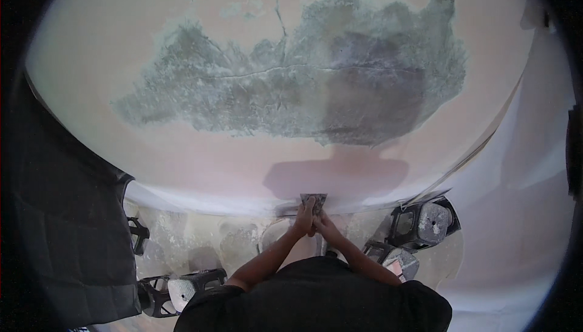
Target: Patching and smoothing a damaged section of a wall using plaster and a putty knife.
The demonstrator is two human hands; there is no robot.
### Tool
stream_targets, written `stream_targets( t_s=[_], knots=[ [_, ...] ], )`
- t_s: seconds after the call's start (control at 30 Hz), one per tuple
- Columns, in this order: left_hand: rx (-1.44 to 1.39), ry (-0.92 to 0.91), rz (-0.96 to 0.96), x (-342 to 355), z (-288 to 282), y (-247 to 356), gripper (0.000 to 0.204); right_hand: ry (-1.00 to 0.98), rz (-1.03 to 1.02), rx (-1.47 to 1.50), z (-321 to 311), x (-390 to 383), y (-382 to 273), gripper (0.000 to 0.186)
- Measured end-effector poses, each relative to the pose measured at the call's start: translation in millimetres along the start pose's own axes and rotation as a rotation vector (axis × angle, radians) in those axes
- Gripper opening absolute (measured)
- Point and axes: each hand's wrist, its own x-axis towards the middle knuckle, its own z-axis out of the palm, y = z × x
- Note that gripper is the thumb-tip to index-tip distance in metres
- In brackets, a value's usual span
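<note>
Close in front of my body, both hands meet around a small putty knife (314, 198) with a wide, smeared blade that points away from me. My left hand (303, 219) is closed on it, thumb stretched along the blade. My right hand (324, 225) is closed on it from the other side; its fingertips and the handle are partly hidden. Beyond the blade stands a pale pinkish wall (225, 156). A large, ragged grey-green patch (261, 98) spreads across it, with a thin crack-like line running through. My shadow falls on the wall and patch.
Black plastic stools with whitish, spattered tops stand at right (433, 222), lower right (401, 265) and lower left (182, 292). The floor (176, 241) is spattered with white. Dark fabric (73, 210) hangs at left; a pale wall or sheet (510, 210) borders the right.
</note>
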Motion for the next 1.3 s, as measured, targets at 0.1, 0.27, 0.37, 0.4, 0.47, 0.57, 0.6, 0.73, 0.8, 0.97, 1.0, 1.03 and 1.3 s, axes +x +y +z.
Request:
stream_targets(
  t_s=[0.1, 0.27, 0.37, 0.4, 0.47, 0.57, 0.6, 0.73, 0.8, 0.97, 1.0, 1.03, 1.3],
  knots=[
    [-0.03, 0.08, -0.188, -19, -23, -22, 0.051, -0.164, 0.152, 0.019, 18, -28, 13, 0.047],
    [0.317, 0.147, -0.061, -51, -19, -48, 0.056, -0.432, 0.253, -0.108, 7, -40, 52, 0.048],
    [0.088, 0.095, -0.614, -61, -15, -30, 0.061, -0.322, 0.223, -0.249, 7, -42, 65, 0.035],
    [0.014, 0.023, -0.546, -64, -18, -34, 0.045, -0.332, 0.23, -0.256, 7, -44, 65, 0.033],
    [-0.131, -0.121, -0.405, -66, -19, -42, 0.03, -0.347, 0.232, -0.265, 13, -42, 65, 0.032],
    [0.21, -0.076, -0.126, -79, -3, -40, 0.03, -0.189, 0.007, -0.479, 9, -36, 76, 0.042],
    [0.253, -0.143, -0.199, -76, -9, -46, 0.03, -0.143, -0.071, -0.551, 9, -31, 78, 0.045],
    [0.227, -0.196, -0.426, -56, -19, -48, 0.039, 0.077, -0.384, -0.826, 11, -8, 86, 0.059],
    [0.593, -0.226, -0.25, -46, -18, -33, 0.05, 0.196, -0.537, -0.954, 14, -1, 92, 0.066],
    [0.257, -0.096, -0.128, 30, -4, 56, 0.037, 0.176, -0.292, -0.784, 12, 46, 2, 0.032],
    [0.156, -0.161, -0.199, 45, -10, 73, 0.033, 0.236, -0.212, -0.734, 20, 55, -33, 0.028],
    [0.294, -0.167, -0.131, 55, -5, 93, 0.03, 0.31, -0.134, -0.682, 28, 57, -70, 0.025],
    [0.451, -0.246, 0.331, 66, 19, 126, 0.025, 0.288, -0.122, -0.119, 4, 60, -137, 0.023]
  ],
)
